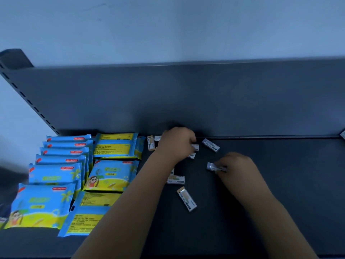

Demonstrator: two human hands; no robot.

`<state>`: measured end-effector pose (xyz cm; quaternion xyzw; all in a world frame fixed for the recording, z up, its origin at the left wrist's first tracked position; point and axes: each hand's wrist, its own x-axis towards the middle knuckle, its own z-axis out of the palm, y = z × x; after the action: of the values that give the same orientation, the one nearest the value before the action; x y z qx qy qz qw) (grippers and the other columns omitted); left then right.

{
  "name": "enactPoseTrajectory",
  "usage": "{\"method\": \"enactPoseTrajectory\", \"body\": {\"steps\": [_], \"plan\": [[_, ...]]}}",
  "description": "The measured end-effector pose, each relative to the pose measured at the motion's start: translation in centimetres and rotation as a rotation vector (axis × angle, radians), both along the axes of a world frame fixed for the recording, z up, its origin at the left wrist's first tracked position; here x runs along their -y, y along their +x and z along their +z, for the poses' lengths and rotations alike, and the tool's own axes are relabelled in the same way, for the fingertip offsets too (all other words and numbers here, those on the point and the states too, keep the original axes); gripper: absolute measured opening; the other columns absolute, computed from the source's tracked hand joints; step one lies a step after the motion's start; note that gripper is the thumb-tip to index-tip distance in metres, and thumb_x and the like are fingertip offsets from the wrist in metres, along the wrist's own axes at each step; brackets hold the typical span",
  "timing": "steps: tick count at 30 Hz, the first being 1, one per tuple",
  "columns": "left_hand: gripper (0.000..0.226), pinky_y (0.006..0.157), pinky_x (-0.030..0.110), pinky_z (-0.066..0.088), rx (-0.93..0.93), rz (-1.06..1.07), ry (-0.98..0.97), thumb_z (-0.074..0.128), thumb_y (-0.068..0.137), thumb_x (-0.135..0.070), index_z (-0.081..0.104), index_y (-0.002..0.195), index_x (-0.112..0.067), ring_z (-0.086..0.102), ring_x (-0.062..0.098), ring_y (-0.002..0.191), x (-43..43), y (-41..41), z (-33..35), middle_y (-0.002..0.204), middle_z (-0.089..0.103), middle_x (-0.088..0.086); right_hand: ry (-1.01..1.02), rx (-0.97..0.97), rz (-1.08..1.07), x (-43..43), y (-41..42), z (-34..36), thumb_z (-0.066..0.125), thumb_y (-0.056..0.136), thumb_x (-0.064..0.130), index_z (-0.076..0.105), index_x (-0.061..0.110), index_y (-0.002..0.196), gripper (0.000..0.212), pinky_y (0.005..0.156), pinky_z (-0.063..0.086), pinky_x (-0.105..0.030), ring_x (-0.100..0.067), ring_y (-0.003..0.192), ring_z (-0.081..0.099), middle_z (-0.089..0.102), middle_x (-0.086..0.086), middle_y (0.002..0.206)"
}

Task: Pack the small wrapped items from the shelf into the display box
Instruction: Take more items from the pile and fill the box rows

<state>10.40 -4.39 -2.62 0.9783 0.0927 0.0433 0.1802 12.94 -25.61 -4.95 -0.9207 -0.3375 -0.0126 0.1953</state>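
Small wrapped items [186, 200]: loose, scattered across the dark shelf [270, 193] at centre frame, some with tan ends, some grey. My right hand [237, 165], right of centre, pinches one by its end; my left hand [177, 142], just above and to its left, has its fingers curled round another near the shelf's back panel [186, 100]. Blue-and-yellow packets [110, 176]: overlapping rows, lower left.

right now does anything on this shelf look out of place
The small wrapped items lie scattered at odd angles across the shelf, unlike the packs in rows beside them. No display box is in view.
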Motion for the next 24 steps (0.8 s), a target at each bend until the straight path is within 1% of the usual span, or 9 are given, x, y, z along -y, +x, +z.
{"method": "enactPoseTrajectory", "body": {"steps": [2,5,8,11,14,17,18,21,24], "plan": [[0.024,0.089,0.040,0.052,-0.052,-0.028,0.031,0.076,0.083,-0.028,0.074,0.107,-0.024,0.064,0.019,0.100,0.4,-0.1,0.2,0.106,0.071,-0.004,-0.092,-0.022,-0.031,-0.2,0.3,0.4,0.069,0.080,0.019,0.074,0.014,0.082,0.007,0.073,0.053,-0.039,-0.020,0.081,0.060,0.062,0.000,0.086],[0.024,0.085,0.039,0.055,-0.043,-0.029,0.031,0.073,0.085,-0.024,0.074,0.109,-0.025,0.065,0.021,0.101,0.7,0.0,-0.3,0.109,0.071,-0.003,-0.140,-0.054,-0.066,-0.5,0.2,1.0,0.069,0.081,0.021,0.075,0.018,0.087,0.010,0.074,0.054,-0.038,-0.020,0.083,0.060,0.064,0.000,0.089],[0.025,0.081,0.034,0.052,0.015,-0.035,0.038,0.069,0.087,-0.021,0.073,0.112,-0.024,0.062,0.022,0.103,0.9,-0.2,-0.5,0.110,0.068,0.000,-0.122,-0.055,-0.086,-0.5,0.0,1.1,0.069,0.080,0.023,0.075,0.019,0.086,0.009,0.072,0.054,-0.036,-0.019,0.082,0.061,0.066,0.001,0.086],[0.021,0.079,0.036,0.050,0.129,-0.075,0.032,0.069,0.087,-0.021,0.074,0.107,-0.020,0.059,0.023,0.099,1.2,-1.1,0.0,0.103,0.064,0.001,-0.124,-0.050,-0.087,-0.4,0.1,1.1,0.068,0.080,0.025,0.073,0.019,0.085,0.010,0.071,0.053,-0.036,-0.019,0.081,0.060,0.064,0.002,0.083],[0.015,0.074,0.032,0.046,0.248,-0.048,-0.043,0.071,0.084,-0.019,0.071,0.099,-0.019,0.057,0.018,0.091,1.5,-2.7,0.6,0.094,0.058,-0.005,-0.110,-0.066,-0.077,-0.4,0.1,1.2,0.069,0.080,0.026,0.075,0.022,0.087,0.010,0.071,0.052,-0.035,-0.018,0.081,0.059,0.064,0.002,0.084],[0.032,0.077,0.027,0.045,0.339,0.016,-0.204,0.076,0.082,-0.015,0.071,0.114,-0.018,0.057,0.013,0.089,2.0,-5.0,0.7,0.094,0.061,-0.005,-0.106,-0.089,-0.060,-0.3,0.2,1.4,0.071,0.082,0.026,0.076,0.024,0.092,0.011,0.074,0.050,-0.033,-0.019,0.087,0.059,0.063,0.001,0.091],[0.032,0.077,0.026,0.044,0.335,0.024,-0.219,0.075,0.083,-0.015,0.071,0.115,-0.018,0.056,0.011,0.089,2.2,-5.6,0.6,0.095,0.060,-0.006,-0.110,-0.095,-0.044,-0.3,0.2,1.4,0.071,0.083,0.025,0.076,0.026,0.094,0.013,0.074,0.048,-0.031,-0.019,0.089,0.058,0.061,0.002,0.092],[0.023,0.078,0.028,0.043,0.278,0.001,-0.143,0.071,0.087,-0.019,0.072,0.110,-0.021,0.053,0.011,0.092,2.8,-7.0,0.1,0.101,0.059,-0.007,-0.057,-0.118,-0.008,0.1,0.0,1.1,0.072,0.084,0.021,0.076,0.027,0.097,0.015,0.070,0.043,-0.028,-0.016,0.086,0.055,0.055,0.004,0.092],[0.025,0.077,0.025,0.042,0.292,0.006,-0.147,0.071,0.088,-0.018,0.072,0.112,-0.022,0.054,0.010,0.092,3.5,-7.8,-0.3,0.105,0.061,-0.007,-0.005,-0.152,0.034,0.6,-0.7,1.2,0.073,0.081,0.015,0.075,0.026,0.094,0.017,0.071,0.043,-0.023,-0.012,0.086,0.056,0.055,0.008,0.090]]}}
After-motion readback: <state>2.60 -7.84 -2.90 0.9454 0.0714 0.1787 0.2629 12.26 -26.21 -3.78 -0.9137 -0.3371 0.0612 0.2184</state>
